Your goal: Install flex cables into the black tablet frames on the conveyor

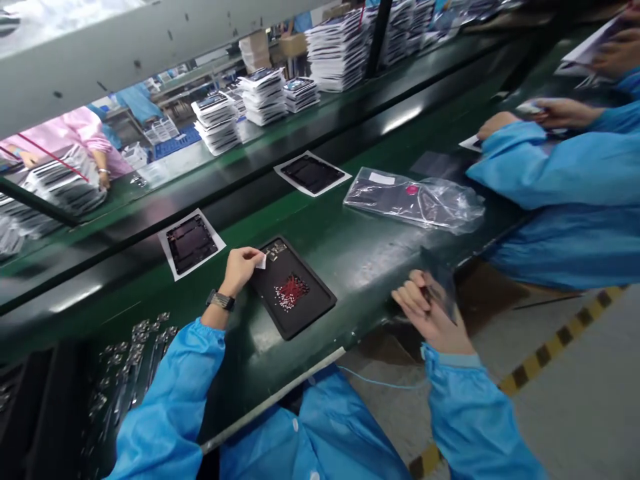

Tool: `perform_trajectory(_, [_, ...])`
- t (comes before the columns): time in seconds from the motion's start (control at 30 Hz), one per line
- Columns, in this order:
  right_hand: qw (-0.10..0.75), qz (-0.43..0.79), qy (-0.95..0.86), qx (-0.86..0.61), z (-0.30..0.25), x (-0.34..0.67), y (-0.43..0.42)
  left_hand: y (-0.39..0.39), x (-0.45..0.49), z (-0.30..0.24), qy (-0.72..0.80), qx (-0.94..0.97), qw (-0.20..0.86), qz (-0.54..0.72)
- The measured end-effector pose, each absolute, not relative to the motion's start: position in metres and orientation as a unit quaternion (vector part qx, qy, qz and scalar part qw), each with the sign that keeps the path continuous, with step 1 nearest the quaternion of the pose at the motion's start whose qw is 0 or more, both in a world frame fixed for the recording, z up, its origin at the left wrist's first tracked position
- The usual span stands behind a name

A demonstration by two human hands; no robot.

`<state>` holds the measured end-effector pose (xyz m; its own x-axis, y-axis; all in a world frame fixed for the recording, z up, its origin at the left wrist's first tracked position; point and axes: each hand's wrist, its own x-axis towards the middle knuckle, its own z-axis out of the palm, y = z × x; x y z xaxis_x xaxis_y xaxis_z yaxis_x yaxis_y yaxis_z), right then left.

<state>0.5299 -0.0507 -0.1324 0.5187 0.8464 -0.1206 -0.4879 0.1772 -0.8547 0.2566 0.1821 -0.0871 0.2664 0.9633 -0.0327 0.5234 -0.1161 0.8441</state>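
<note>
My left hand (243, 268), with a watch on its wrist, pinches a small white piece (261, 262) over the left edge of a black tray (313, 313). Inside the tray lie a heap of small red-and-black wired parts (291, 291) and some small flat pieces (275, 250) near its far end. My right hand (433, 310) is raised by the table's front edge, closed on a thin, dark, see-through sheet (443, 280). What kind of sheet it is I cannot make out. A clear plastic bag (413, 200) lies beyond that hand.
Two dark framed panels on white sheets (191, 243) (313, 172) lie on the green bench (345, 257). Metal parts (137, 347) are spread at the left. A co-worker's blue sleeves (560, 167) reach in from the right. Paper stacks (263, 97) line the far shelf; another person (90, 140) stands behind.
</note>
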Motion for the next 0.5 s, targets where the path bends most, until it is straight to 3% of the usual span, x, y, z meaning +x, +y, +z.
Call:
perform_trajectory(0.17, [0.762,0.317,-0.145,-0.546,-0.159,0.567,-0.113,0.164,0.271,-0.062,0.542,0.685,0.383,0.300])
perform_trajectory(0.33, [0.706,0.150,-0.010,-0.692,-0.198,0.589,-0.159,0.089,0.339,-0.038,0.405,0.779,0.433,0.205])
perform_trajectory(0.5, [0.656,0.179,-0.013,-0.733,-0.222,0.608,-0.150,-0.001,0.442,-0.057,0.202,0.900,0.377,0.081])
